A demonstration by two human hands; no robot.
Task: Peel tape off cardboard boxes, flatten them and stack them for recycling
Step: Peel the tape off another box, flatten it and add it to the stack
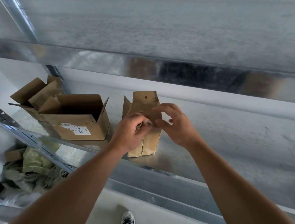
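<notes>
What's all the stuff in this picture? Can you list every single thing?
small box: one, brown, marked 10, standing upright on the shelf, middle.
big box: one, brown, open, white label, left of the small box.
back box: one, brown, flaps open, behind the big box, far left.
shelf: one, shiny grey metal, under all three boxes.
crumpled paper: one pile, greenish, below the shelf, left.
shoe: one, dark and white, bottom edge.
left hand: one, pinching at the small box's front.
right hand: one, fingers spread, fingertips at the small box.
</notes>
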